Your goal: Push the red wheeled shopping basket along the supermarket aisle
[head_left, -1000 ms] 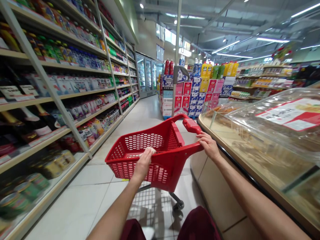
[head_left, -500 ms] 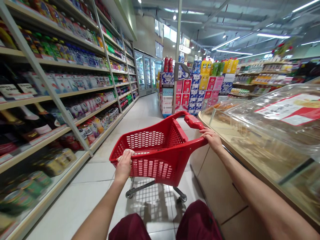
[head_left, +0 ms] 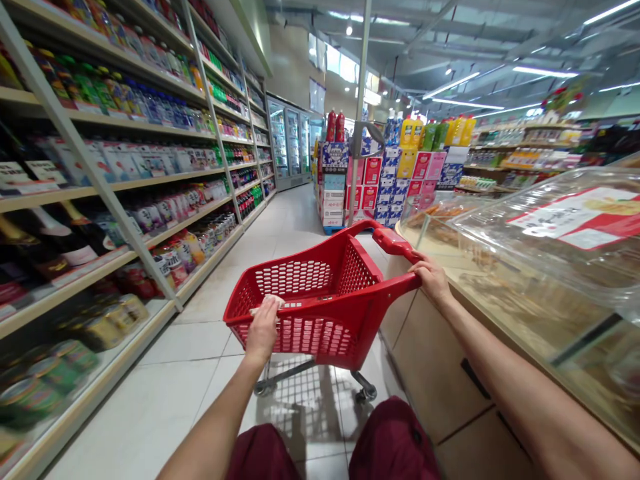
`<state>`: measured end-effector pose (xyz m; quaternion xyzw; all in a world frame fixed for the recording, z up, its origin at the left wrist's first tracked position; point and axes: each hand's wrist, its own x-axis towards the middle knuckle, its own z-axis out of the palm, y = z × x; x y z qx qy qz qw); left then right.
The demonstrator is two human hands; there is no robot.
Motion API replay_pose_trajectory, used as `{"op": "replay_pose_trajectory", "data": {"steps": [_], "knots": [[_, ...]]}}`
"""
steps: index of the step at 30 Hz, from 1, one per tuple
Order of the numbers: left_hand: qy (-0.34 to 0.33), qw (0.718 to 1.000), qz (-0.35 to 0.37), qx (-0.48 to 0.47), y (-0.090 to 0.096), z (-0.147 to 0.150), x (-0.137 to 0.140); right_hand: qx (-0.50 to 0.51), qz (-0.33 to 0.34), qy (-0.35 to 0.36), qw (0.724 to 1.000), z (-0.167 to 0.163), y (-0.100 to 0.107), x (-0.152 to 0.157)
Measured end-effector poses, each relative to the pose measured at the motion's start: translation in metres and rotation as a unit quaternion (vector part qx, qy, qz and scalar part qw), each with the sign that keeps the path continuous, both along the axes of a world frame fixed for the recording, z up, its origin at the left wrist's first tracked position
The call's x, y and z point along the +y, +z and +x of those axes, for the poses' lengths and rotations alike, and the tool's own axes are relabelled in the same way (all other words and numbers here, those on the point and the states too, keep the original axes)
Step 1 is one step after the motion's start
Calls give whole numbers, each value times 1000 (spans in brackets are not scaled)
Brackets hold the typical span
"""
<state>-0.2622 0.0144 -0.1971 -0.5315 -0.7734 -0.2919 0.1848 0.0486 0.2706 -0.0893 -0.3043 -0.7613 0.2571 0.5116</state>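
A red plastic shopping cart (head_left: 313,327) stands crosswise in front of me, its basket to the left and its handle to the right. My left hand (head_left: 265,327) is closed over a crumpled white cloth (head_left: 273,303), pressing it on the near top rim of the basket. Whether it is fabric or a paper wipe I cannot tell. My right hand (head_left: 431,277) grips the end of the red cart handle (head_left: 395,243), fingers wrapped round it. The basket's perforated inside shows nothing lying in it.
Shelves of bottles and cans (head_left: 150,173) line the left side. On the right runs a wooden counter (head_left: 435,373) with clear plastic covers (head_left: 525,233). Stacked drink boxes (head_left: 370,180) and a grey pole (head_left: 361,73) stand ahead, glass-door fridges (head_left: 293,143) farther back.
My left hand has slid the cloth to the right along the basket's near rim. The cart and my right hand on its handle have shifted slightly right.
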Motion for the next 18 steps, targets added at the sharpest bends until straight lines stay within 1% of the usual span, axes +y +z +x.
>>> {"op": "replay_pose_trajectory", "data": {"steps": [1,3,4,5,6,7,9,11,12,13,14,15,16,17,18], "knots": [[-12,1000,6,0,1,8,7,-1,-1,0,1000,-1,0,0],[-77,997,8,13,4,27,23,-12,-9,5,1000,-3,1,0],[-109,994,5,19,6,33,28,-18,-14,7,1000,-3,1,1],[-121,992,2,17,6,32,28,-24,-18,8,1000,-2,2,2],[-112,994,2,5,6,26,23,-28,-21,8,999,-1,2,5],[-83,996,5,-17,6,16,15,-31,-23,8,999,0,3,7],[9,996,29,-86,7,-11,-5,-35,-24,7,999,2,4,12],[67,982,71,-164,15,-26,-16,-38,-21,-2,999,3,8,13],[72,969,98,-214,21,-25,-15,-30,-12,-20,999,1,11,9],[65,953,123,-268,29,-17,-9,-13,5,-46,999,-2,14,1],[48,936,142,-318,38,-3,1,14,26,-72,997,-9,16,-12],[22,917,155,-367,48,15,13,45,44,-87,994,-18,17,-29],[-9,900,161,-404,57,38,26,80,53,-86,992,-30,17,-51],[-44,888,164,-428,65,61,39,108,46,-58,991,-45,14,-75],[-87,869,177,-454,72,84,50,120,2,-1,993,-61,8,-100]]}}
